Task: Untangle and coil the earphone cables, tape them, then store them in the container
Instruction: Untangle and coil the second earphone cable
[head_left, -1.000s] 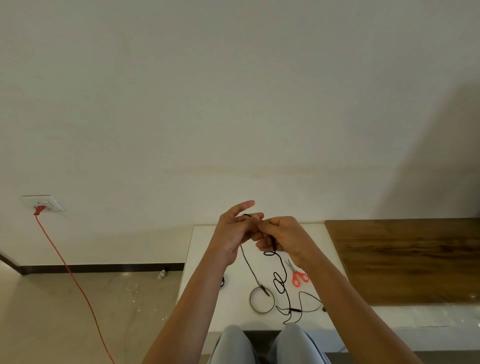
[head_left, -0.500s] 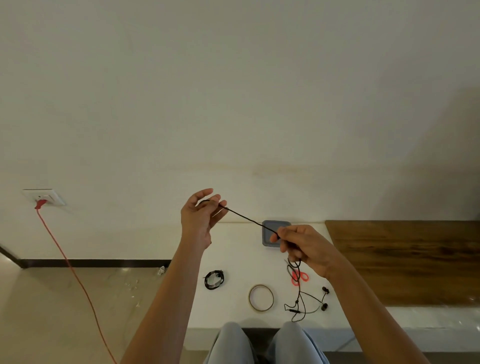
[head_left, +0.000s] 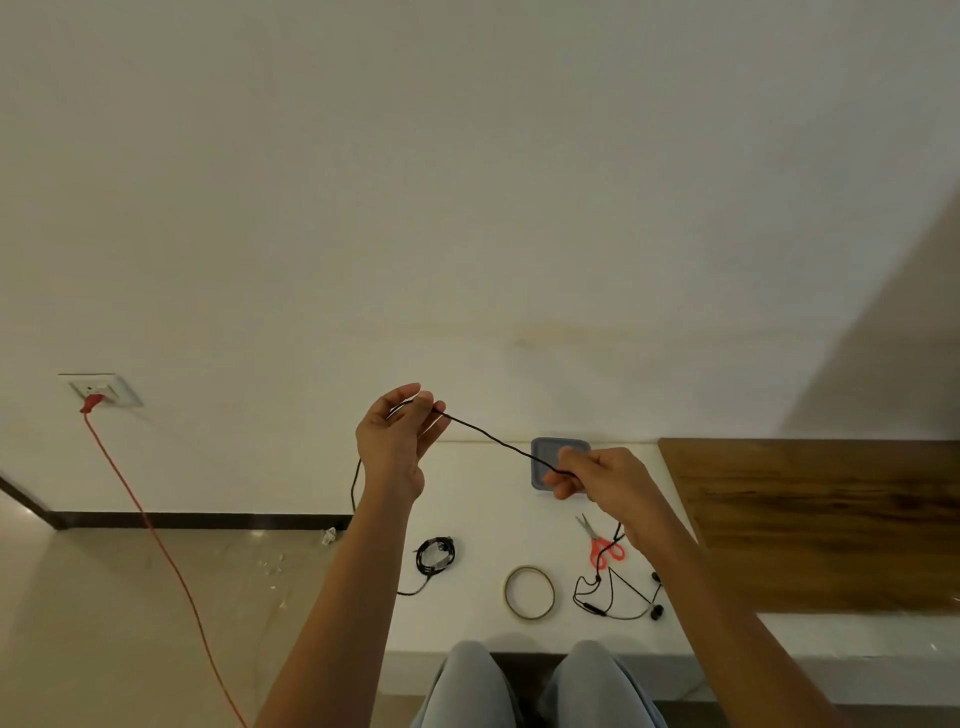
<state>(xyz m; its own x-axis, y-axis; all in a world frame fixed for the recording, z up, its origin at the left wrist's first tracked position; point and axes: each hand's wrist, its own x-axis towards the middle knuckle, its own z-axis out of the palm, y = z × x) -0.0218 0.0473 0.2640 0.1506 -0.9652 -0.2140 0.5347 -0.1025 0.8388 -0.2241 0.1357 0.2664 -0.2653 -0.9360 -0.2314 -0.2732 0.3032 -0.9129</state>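
A black earphone cable (head_left: 493, 440) stretches taut in the air between my two hands. My left hand (head_left: 397, 441) pinches one end, and a loose tail hangs down behind its wrist. My right hand (head_left: 597, 475) grips the cable lower and to the right; from it the rest drops to the white table (head_left: 478, 493), where the earbuds (head_left: 655, 610) lie. A second, coiled black earphone (head_left: 435, 555) lies on the table at the left. A ring of tape (head_left: 529, 592) lies at the front. The grey container (head_left: 558, 449) stands at the back, partly hidden by my right hand.
Red-handled scissors (head_left: 602, 543) lie on the table under my right forearm. A dark wooden board (head_left: 821, 519) covers the table's right part. A red cord (head_left: 156, 540) runs from a wall socket (head_left: 98, 389) down across the floor at the left. My knees (head_left: 535, 686) are at the table's front edge.
My hands were together over the table; they have moved apart, the left up and leftward, the right down and rightward, pulling the cable straight between them.
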